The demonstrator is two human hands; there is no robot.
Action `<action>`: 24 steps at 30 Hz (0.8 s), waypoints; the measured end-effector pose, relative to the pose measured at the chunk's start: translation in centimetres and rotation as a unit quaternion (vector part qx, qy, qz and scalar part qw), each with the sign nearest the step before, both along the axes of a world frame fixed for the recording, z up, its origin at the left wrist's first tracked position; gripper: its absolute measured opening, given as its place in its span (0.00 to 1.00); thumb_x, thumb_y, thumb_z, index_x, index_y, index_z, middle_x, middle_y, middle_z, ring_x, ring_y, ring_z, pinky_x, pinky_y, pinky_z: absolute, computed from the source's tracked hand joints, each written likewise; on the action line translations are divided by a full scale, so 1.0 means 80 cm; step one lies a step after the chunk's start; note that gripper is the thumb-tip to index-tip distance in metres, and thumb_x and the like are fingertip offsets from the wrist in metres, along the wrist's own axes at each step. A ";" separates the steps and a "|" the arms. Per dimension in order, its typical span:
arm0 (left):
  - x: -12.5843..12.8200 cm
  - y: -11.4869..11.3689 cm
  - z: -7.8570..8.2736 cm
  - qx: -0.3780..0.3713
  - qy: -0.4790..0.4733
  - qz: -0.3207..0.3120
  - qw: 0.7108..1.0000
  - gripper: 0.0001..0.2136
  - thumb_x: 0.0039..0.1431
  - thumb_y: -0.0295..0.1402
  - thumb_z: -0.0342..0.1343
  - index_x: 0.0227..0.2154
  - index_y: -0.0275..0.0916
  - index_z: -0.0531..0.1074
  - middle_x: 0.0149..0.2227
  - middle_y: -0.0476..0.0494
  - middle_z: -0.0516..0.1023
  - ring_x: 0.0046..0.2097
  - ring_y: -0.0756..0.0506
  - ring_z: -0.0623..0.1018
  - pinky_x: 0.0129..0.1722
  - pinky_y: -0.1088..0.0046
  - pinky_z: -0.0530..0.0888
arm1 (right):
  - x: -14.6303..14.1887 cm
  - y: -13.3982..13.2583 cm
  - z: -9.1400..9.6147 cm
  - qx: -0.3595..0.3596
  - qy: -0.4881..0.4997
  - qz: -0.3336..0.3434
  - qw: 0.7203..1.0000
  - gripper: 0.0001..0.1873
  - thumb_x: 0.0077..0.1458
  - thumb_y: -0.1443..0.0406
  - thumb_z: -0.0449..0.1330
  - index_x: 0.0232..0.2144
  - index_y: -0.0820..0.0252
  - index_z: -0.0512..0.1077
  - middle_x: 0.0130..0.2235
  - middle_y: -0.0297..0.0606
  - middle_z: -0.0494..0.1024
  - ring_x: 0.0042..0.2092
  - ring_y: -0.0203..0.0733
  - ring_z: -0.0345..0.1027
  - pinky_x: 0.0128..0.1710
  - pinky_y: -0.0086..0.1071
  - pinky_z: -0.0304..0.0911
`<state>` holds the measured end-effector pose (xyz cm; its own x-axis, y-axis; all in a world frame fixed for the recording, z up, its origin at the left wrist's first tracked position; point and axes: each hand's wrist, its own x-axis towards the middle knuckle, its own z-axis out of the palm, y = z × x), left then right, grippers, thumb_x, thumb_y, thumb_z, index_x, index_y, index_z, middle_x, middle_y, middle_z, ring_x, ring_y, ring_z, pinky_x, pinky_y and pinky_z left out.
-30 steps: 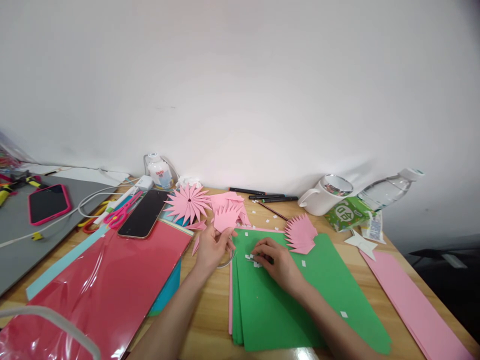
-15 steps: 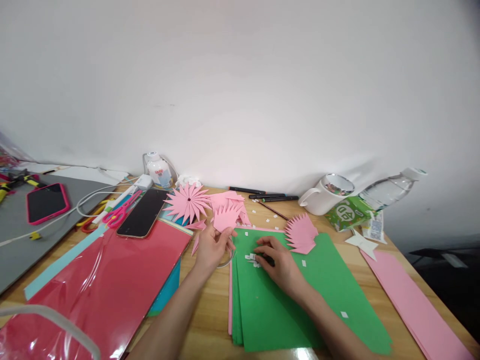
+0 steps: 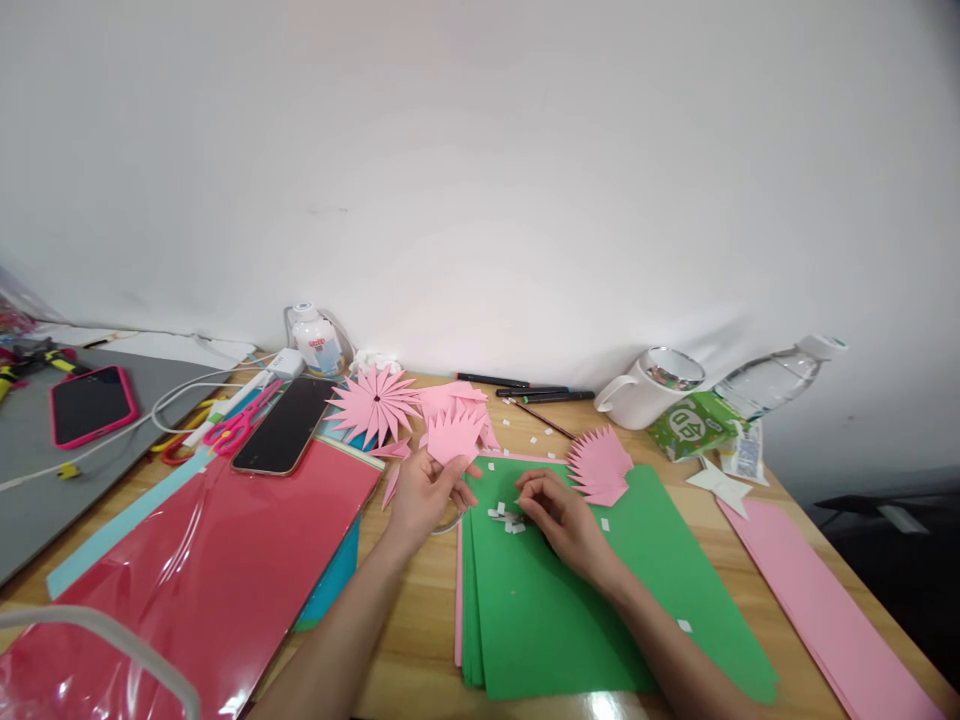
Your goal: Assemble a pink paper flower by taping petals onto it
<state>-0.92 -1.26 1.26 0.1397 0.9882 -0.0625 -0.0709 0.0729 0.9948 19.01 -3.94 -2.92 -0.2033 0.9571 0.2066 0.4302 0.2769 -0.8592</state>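
Pinched in my left hand [image 3: 431, 490] is a pink folded-paper fan [image 3: 454, 438] with spiky points along its top. My right hand [image 3: 559, 515] hovers over a stack of green paper [image 3: 570, 610], thumb and forefinger pressed together; whatever sits between them is too small to make out. Just left of those fingertips lies a little pile of white paper bits [image 3: 510, 520]. Behind my right hand rests another pink spiky fan [image 3: 600, 467]. A full pink paper pinwheel [image 3: 377, 400] lies beyond my left hand.
At left are a red plastic-wrapped sheet [image 3: 202, 570], a black phone [image 3: 283, 425] and pink scissors [image 3: 240, 420]. Several black pens [image 3: 536, 392] lie by the wall. A white mug [image 3: 645, 390], a green packet [image 3: 690, 425], a bottle [image 3: 772, 380] and pink strips [image 3: 832, 610] are at right.
My right hand has lifted slightly off the pile of white bits, its thumb and forefinger now together. The left hand holds the fan in nearly the same place.
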 end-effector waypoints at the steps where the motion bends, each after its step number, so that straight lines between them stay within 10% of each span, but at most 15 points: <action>1: 0.000 0.000 0.001 -0.004 -0.010 -0.008 1.000 0.15 0.52 0.43 0.57 0.25 0.32 0.74 0.16 0.44 0.75 0.18 0.50 0.73 0.19 0.76 0.69 | 0.000 0.001 -0.001 -0.005 0.017 -0.007 1.000 0.13 0.58 0.58 0.53 0.26 0.59 0.66 0.36 0.42 0.71 0.38 0.41 0.66 0.36 0.34 0.65; 13: -0.002 0.002 0.006 -0.033 -0.056 -0.020 0.998 0.16 0.46 0.45 0.60 0.27 0.33 0.70 0.21 0.43 0.77 0.18 0.48 0.75 0.17 0.76 0.70 | -0.054 0.047 0.095 0.095 0.123 -0.046 0.987 0.17 0.52 0.64 0.59 0.45 0.54 0.64 0.37 0.36 0.69 0.39 0.38 0.65 0.34 0.33 0.68; 24: -0.006 0.000 0.005 -0.028 -0.132 -0.047 0.990 0.15 0.48 0.42 0.61 0.30 0.36 0.65 0.19 0.48 0.76 0.16 0.48 0.74 0.14 0.76 0.69 | -0.084 0.067 0.098 -0.036 0.240 0.005 0.970 0.32 0.44 0.66 0.63 0.52 0.54 0.58 0.36 0.33 0.69 0.33 0.33 0.65 0.30 0.28 0.66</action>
